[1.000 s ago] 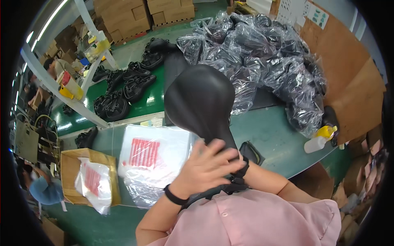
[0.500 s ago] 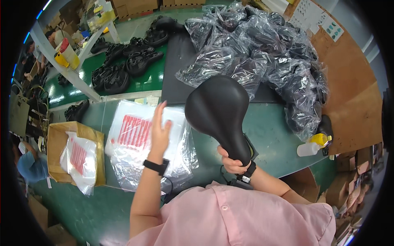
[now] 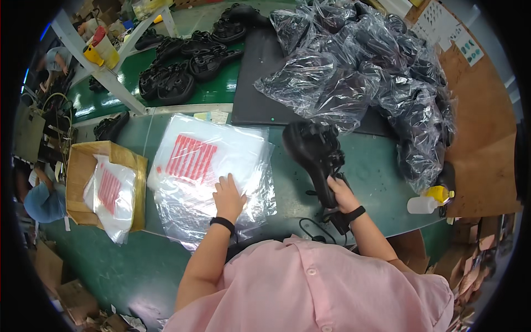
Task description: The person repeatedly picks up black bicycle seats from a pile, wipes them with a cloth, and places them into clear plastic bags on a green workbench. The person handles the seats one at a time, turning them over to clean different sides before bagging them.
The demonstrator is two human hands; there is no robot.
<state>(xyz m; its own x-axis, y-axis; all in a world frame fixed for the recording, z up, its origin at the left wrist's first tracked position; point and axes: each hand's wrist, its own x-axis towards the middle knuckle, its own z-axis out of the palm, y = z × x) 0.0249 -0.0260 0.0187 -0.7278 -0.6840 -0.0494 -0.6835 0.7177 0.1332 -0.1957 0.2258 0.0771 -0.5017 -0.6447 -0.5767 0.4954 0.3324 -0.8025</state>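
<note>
A black bicycle saddle [image 3: 311, 152] is held by its narrow nose in my right hand [image 3: 344, 195], tilted so that part of its underside shows. My left hand [image 3: 229, 199] lies with fingers spread on a stack of clear plastic bags [image 3: 243, 149] printed in red. The stack rests on the green table left of the saddle. Beyond the saddle, a heap of saddles wrapped in clear plastic [image 3: 354, 66] covers a black mat [image 3: 251, 99].
Left of the bags stands a cardboard box [image 3: 141, 193] with more printed bags. Several unwrapped saddles [image 3: 177, 86] lie on the green belt behind a white post [image 3: 119, 91]. At right are a white-and-yellow bottle [image 3: 423, 205] and a brown board [image 3: 481, 122]. People are at the far left.
My right hand has turned the saddle from its smooth top to its underside side and shifted it right. My left hand has come down from the air onto the bags.
</note>
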